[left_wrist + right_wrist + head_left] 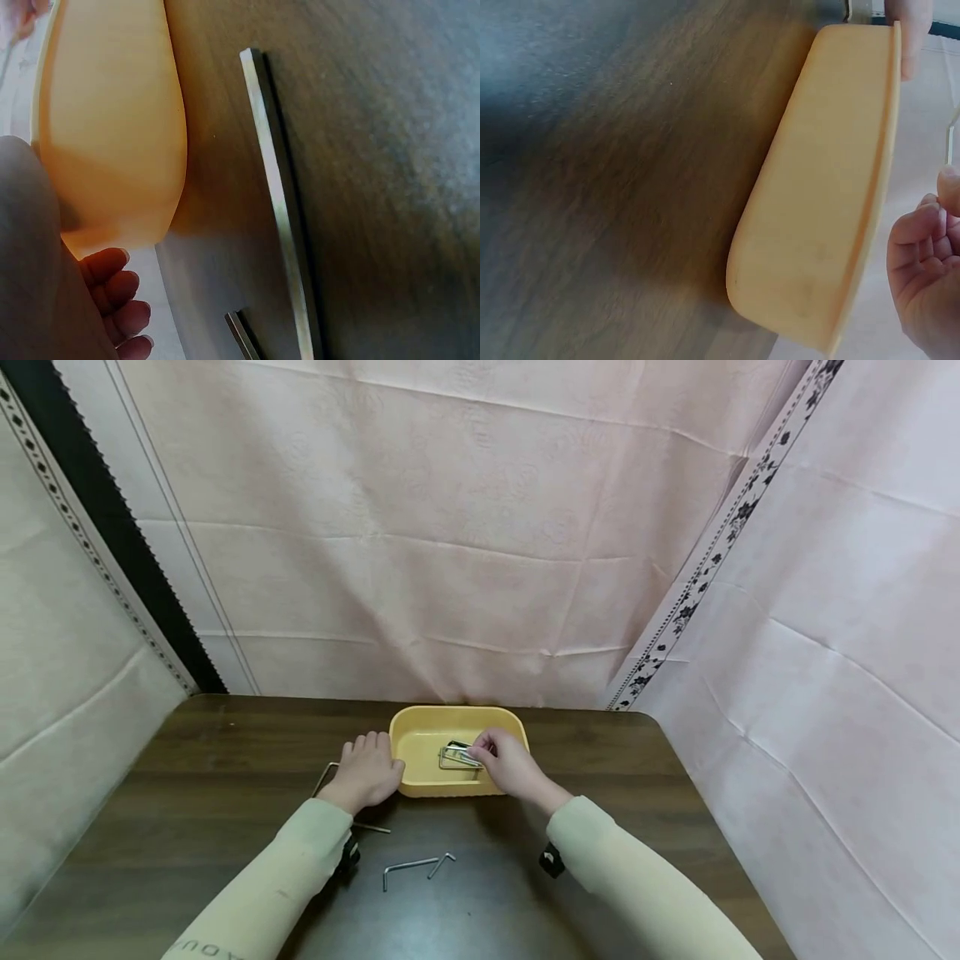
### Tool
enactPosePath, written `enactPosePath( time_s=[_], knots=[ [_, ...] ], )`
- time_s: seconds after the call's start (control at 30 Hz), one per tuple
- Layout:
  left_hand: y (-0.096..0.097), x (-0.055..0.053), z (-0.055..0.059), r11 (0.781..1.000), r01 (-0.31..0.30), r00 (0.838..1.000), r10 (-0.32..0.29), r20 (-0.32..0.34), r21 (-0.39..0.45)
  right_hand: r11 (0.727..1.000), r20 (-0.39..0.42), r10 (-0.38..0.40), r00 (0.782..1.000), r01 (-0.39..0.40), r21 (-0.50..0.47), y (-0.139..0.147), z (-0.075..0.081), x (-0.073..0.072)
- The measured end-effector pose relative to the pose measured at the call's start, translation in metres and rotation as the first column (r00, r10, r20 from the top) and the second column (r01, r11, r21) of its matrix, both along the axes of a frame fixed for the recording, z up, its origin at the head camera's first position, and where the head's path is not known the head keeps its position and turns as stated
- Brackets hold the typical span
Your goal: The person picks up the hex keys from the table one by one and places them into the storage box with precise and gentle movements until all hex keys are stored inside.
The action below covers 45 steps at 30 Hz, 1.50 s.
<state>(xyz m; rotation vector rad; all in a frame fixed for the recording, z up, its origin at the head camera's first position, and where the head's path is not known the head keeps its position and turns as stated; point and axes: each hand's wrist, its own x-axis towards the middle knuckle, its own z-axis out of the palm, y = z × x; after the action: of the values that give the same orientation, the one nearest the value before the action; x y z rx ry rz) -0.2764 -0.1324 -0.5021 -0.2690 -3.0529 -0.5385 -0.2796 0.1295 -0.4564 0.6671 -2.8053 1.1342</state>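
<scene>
A yellow plastic tray [422, 783] stands near the table's back edge. My left hand [367, 770] grips its left end, thumb at the rim and fingers outside; those fingertips [120, 289] look curled in the left wrist view. Over the tray's right part, my right hand [512, 764] pinches an L-shaped hex key [950, 142] between thumb and fingers. Several metal hex keys [453, 758] lie in the tray below it. On the table, nearer the front, are a larger hex key [411, 866] and a small one [441, 866].
Hex-key metal [372, 828] also shows on both sides of the left wrist; whether it is one piece I cannot tell. The wooden table [585, 893] has light cloth [450, 568] hanging behind it and along both sides.
</scene>
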Motion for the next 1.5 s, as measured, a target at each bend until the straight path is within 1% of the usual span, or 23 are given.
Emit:
enactPosePath(
  time_s=[0.17, 0.3, 0.43, 0.6, 0.77, 0.9, 1.03, 1.1, 1.27, 1.5],
  knots=[
    [0.001, 0.001, 0.001, 1.0, -0.004, 1.0, 0.004, 0.014, -0.003, 0.998, 0.032, -0.032, 0.999, 0.031, 0.046, -0.009, -0.009, -0.013],
    [0.002, 0.003, 0.003, 1.0, -0.011, 1.0, 0.011, 0.019, -0.005, 0.997, 0.091, -0.059, 0.994, 0.054, 0.053, -0.016, -0.013, -0.022],
    [0.002, 0.002, 0.003, 1.0, -0.012, 1.0, 0.012, 0.022, 0.002, 0.993, 0.122, -0.097, 0.988, 0.087, 0.081, -0.022, -0.017, -0.029],
    [0.002, 0.0, 0.003, 1.0, -0.003, 1.0, 0.003, 0.027, 0.014, 0.979, 0.137, -0.16, 0.978, 0.14, 0.147, -0.028, -0.018, -0.036],
    [0.001, 0.0, 0.002, 1.0, -0.015, 0.999, 0.014, 0.03, 0.016, 0.958, 0.148, -0.197, 0.969, 0.158, 0.239, -0.033, -0.02, -0.041],
    [0.001, 0.0, 0.0, 1.0, -0.02, 0.999, 0.019, 0.034, 0.023, 0.949, 0.175, -0.208, 0.962, 0.155, 0.275, -0.037, -0.023, -0.045],
    [0.001, 0.0, -0.001, 1.0, -0.016, 0.999, 0.016, 0.033, 0.02, 0.957, 0.222, -0.201, 0.954, 0.142, 0.255, -0.042, -0.027, -0.047],
    [0.001, -0.001, -0.001, 1.0, -0.01, 0.999, 0.01, 0.032, 0.021, 0.961, 0.233, -0.193, 0.953, 0.134, 0.244, -0.044, -0.029, -0.048],
    [0.001, -0.001, -0.002, 1.0, -0.006, 0.999, 0.005, 0.032, 0.02, 0.966, 0.215, -0.17, 0.962, 0.119, 0.231, -0.049, -0.03, -0.046],
    [0.002, -0.001, -0.002, 1.0, -0.017, 0.999, 0.017, 0.033, 0.015, 0.958, 0.187, -0.172, 0.967, 0.119, 0.261, -0.05, -0.026, -0.042]
  ],
)
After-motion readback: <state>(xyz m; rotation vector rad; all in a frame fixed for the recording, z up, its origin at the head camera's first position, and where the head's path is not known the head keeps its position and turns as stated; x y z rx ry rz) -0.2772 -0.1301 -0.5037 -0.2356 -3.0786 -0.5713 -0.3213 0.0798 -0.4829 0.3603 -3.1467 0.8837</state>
